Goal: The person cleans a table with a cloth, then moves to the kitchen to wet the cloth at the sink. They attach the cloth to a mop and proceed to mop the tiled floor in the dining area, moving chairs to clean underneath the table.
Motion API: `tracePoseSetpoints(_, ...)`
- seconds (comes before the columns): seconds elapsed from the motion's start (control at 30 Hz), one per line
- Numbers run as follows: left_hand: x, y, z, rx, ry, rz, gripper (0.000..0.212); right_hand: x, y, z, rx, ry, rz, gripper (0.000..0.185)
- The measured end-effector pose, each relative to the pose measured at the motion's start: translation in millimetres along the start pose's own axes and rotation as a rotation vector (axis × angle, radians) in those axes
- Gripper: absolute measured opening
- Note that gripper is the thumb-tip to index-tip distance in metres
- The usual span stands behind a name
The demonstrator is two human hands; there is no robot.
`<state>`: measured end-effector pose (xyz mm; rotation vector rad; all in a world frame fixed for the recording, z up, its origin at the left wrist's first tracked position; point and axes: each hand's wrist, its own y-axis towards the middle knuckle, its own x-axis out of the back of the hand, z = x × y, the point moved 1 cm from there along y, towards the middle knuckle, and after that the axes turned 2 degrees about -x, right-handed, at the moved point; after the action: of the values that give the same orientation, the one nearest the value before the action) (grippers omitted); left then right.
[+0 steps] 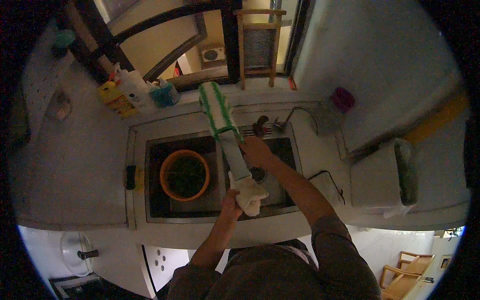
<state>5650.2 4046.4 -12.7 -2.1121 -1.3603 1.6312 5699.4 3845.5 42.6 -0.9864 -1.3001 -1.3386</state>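
Observation:
A long, flat mop pad [219,108] spans the double-bowl steel sink [183,221], slanting over the divider. Its far part is white with green fuzzy edges; the middle is a plain grey strip [234,153]. At the near end hangs bunched white cloth [250,197]; whether it belongs to the pad I cannot tell. My left hand [230,204] grips that white cloth near the sink's front edge. My right hand [257,152] is closed around the strip's right edge, over the right bowl, its fingertips partly hidden. An orange basin [161,176] with dark green leaves stands in the left bowl.
Behind the sink are a faucet [279,125], a yellow bottle [114,99] and a blue-green container [164,93]. A wooden-framed washboard [258,45] leans at the window. A black-and-yellow sponge [131,177] lies left; a white bin-like container [375,180] stands right.

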Motion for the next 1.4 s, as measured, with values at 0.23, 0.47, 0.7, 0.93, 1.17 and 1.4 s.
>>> tracePoseSetpoints(0.23, 3, 21, 18, 0.022, -0.076, 0.128, 0.039, -52, -65, -18, -0.356, 0.576, 0.105, 0.053)
tracePoseSetpoints(0.47, 40, 39, 17, 0.015, 0.085, -0.124, 0.044, -54, -115, 58, -0.853, 1.231, 0.543, 0.050)
tracePoseSetpoints(0.7, -5, -9, -35, -0.288, 0.631, -0.141, 0.043, -71, -110, 59, -0.258, 0.290, 0.196, 0.025)
tracePoseSetpoints(0.93, -113, -85, -108, -0.980, 1.485, 0.381, 0.042, -99, -138, 39, -0.450, -0.002, 0.408, 0.031)
tracePoseSetpoints(1.17, -147, -65, -103, -0.928, 1.505, 0.407, 0.040, -62, -137, 32, -0.419, -0.017, 0.261, 0.034)
tracePoseSetpoints(1.4, -188, -30, -73, -1.306, 1.555, 0.437, 0.038, -70, -164, 8, -0.385, -0.006, 0.018, 0.029)
